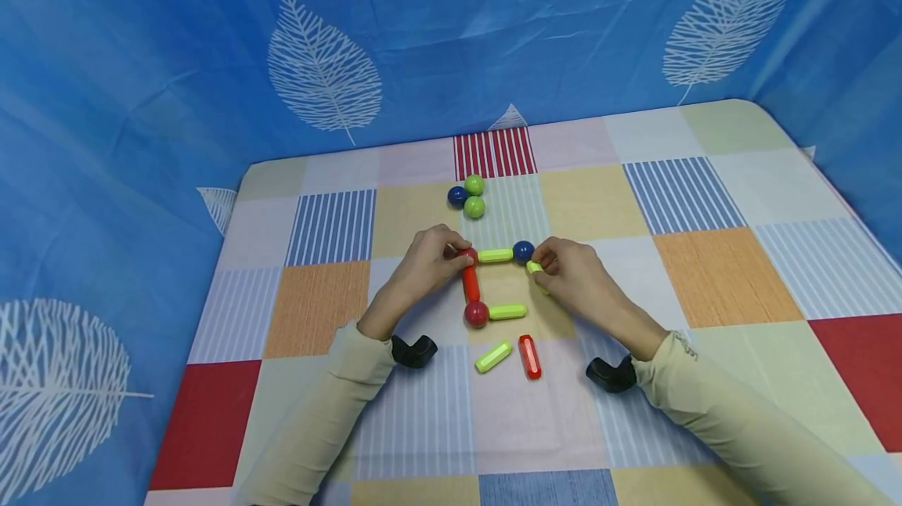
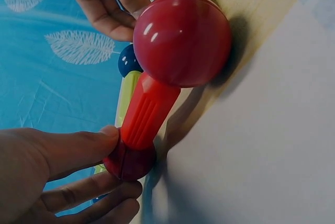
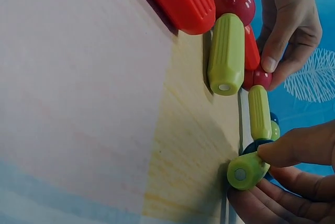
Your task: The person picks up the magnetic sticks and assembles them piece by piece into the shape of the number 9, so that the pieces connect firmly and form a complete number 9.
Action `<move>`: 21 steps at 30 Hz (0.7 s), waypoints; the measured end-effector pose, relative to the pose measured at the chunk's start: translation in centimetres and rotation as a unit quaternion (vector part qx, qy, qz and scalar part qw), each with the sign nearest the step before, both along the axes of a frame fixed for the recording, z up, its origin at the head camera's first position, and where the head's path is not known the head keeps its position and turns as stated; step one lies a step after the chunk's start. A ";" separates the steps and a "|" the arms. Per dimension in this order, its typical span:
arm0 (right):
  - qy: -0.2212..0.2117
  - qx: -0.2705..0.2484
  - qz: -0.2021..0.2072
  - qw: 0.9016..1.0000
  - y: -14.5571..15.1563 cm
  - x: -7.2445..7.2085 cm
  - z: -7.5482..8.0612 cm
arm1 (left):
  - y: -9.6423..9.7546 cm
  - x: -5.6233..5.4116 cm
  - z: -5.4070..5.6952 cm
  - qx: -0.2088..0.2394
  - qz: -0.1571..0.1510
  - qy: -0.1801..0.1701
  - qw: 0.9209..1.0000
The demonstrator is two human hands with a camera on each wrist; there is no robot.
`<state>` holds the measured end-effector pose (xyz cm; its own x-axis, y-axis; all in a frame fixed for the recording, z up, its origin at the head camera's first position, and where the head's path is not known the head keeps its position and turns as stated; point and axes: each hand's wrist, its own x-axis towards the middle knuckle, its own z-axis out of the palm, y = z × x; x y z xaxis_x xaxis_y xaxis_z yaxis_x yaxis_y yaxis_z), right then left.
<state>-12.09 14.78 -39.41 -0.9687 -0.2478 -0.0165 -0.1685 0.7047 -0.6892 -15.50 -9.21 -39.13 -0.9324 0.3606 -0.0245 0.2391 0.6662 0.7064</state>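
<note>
My left hand (image 1: pixel 431 257) pinches a red ball (image 2: pixel 132 162) between thumb and fingers. From this ball a red rod (image 1: pixel 471 284) runs toward me to a nearer red ball (image 1: pixel 476 314), and a yellow-green rod (image 1: pixel 496 255) runs right to a dark blue ball (image 1: pixel 523 251). My right hand (image 1: pixel 579 277) pinches another yellow-green rod (image 3: pixel 247 172) at the blue ball. In the right wrist view its free end shows a round metal tip; the fingers partly hide the joint. A further yellow-green rod (image 1: pixel 507 311) sticks out right from the nearer red ball.
Closer to me lie a loose yellow-green rod (image 1: pixel 493 357) and a loose red rod (image 1: pixel 530 357). Behind the frame of rods sit a blue ball (image 1: pixel 457 196) and two green balls (image 1: pixel 474 184). The patchwork tablecloth (image 1: pixel 712 279) meets a blue curtain (image 1: pixel 493 36) at the back.
</note>
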 end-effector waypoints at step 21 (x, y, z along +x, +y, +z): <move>-0.011 0.002 -0.015 1.000 -1.2 0.0 0.2 | 0.0 0.0 -0.1 0.004 0.000 0.002 1.000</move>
